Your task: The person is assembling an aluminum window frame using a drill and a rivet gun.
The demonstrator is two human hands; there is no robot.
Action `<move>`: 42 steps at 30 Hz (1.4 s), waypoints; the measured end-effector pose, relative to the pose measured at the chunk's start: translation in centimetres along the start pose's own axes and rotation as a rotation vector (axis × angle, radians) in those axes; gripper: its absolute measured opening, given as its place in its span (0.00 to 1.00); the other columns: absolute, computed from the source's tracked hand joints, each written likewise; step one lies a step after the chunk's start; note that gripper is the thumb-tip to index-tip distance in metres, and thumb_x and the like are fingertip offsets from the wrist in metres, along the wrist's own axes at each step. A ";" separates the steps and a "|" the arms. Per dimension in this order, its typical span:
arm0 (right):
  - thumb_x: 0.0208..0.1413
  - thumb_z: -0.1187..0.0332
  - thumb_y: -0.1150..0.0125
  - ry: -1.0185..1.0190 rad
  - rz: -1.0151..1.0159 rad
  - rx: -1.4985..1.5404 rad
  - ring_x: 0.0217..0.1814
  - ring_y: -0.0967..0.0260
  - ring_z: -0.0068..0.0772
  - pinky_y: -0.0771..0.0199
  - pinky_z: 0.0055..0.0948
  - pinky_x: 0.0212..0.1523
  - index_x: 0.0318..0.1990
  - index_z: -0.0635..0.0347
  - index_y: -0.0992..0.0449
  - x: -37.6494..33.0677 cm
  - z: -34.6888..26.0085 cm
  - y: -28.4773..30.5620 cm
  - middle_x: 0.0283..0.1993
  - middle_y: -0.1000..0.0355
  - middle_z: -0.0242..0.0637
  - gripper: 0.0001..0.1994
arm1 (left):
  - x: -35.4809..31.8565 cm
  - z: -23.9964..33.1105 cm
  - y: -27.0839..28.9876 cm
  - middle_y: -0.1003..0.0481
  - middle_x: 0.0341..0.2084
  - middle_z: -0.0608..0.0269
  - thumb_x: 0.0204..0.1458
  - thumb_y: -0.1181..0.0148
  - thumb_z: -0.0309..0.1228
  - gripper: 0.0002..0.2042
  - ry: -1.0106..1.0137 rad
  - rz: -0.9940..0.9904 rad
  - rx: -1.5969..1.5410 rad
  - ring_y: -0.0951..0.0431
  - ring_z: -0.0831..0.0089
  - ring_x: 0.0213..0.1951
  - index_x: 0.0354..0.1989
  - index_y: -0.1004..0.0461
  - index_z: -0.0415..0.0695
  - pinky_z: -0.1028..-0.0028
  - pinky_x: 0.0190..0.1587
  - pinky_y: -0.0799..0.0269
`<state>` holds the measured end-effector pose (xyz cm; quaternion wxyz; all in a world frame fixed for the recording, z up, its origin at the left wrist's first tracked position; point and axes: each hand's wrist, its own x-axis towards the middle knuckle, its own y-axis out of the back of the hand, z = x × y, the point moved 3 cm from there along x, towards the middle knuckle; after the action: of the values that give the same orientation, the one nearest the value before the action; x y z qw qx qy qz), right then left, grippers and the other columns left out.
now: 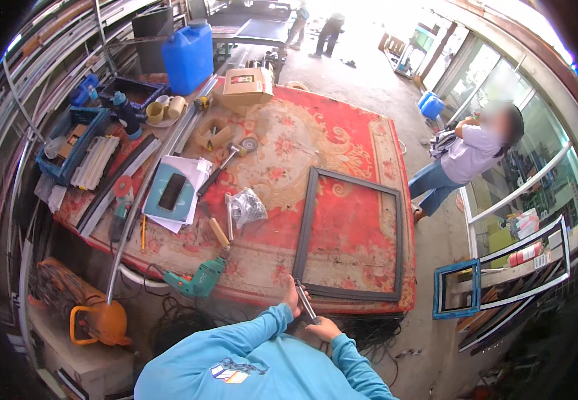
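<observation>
A dark grey rectangular metal frame (pixel 304 230) lies flat on a red patterned carpet (pixel 342 143) that covers the table. My left hand (pixel 293 297) grips the frame's near left corner at the table's front edge. Just below that corner, my right hand (pixel 323 329) holds a thin metal tool (pixel 307 303) whose tip points up at the corner. Both of my sleeves are light blue and come in from the lower edge.
A green power drill (pixel 200 278), a wooden-handled tool (pixel 218 232), a hammer (pixel 225 160), a plastic bag (pixel 246 207) and papers (pixel 172 193) lie left of the frame. A blue jerrycan (pixel 189 57) and a cardboard box (pixel 245 87) stand at the back. A person (pixel 465 157) stands on the right.
</observation>
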<state>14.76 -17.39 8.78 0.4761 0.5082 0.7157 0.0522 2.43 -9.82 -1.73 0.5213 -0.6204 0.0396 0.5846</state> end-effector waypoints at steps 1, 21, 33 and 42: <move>0.42 0.54 0.33 -0.069 -0.101 0.111 0.34 0.26 0.33 0.26 0.33 0.36 0.41 0.67 0.26 0.3 0.6 -0.8 0.33 0.24 0.42 0.25 | -0.1 0.0 0.1 0.30 0.18 0.62 0.45 0.60 0.75 0.38 -0.001 0.006 0.035 0.26 0.64 0.23 0.34 0.33 0.46 0.58 0.29 0.25; 0.55 0.58 0.41 0.382 0.247 -0.104 0.38 0.29 0.53 0.29 0.43 0.40 0.45 0.66 0.26 -2.1 -6.4 0.9 0.38 0.26 0.49 0.19 | -5.9 6.6 -0.4 0.28 0.26 0.66 0.52 0.58 0.68 0.33 -0.310 -0.270 0.008 0.26 0.72 0.29 0.44 0.32 0.47 0.71 0.35 0.27; 0.56 0.53 0.44 0.163 -0.121 -0.071 0.46 0.28 0.53 0.29 0.43 0.47 0.43 0.64 0.24 -4.5 -5.0 3.6 0.42 0.25 0.51 0.20 | -5.0 17.9 2.1 0.28 0.27 0.61 0.52 0.53 0.66 0.32 -0.361 -0.107 0.081 0.27 0.65 0.31 0.38 0.31 0.44 0.63 0.37 0.27; 0.57 0.54 0.45 0.010 -0.117 -0.156 0.51 0.30 0.54 0.31 0.45 0.52 0.47 0.65 0.27 -5.2 -0.9 2.8 0.47 0.27 0.53 0.22 | 3.2 18.6 -0.2 0.28 0.33 0.51 0.41 0.31 0.38 0.22 -0.781 0.115 1.659 0.27 0.54 0.37 0.39 0.32 0.38 0.61 0.42 0.32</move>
<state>16.15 -19.68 14.11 0.5130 0.4266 0.7403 0.0825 -9.18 5.00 0.16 0.7459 0.1973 0.2984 0.5619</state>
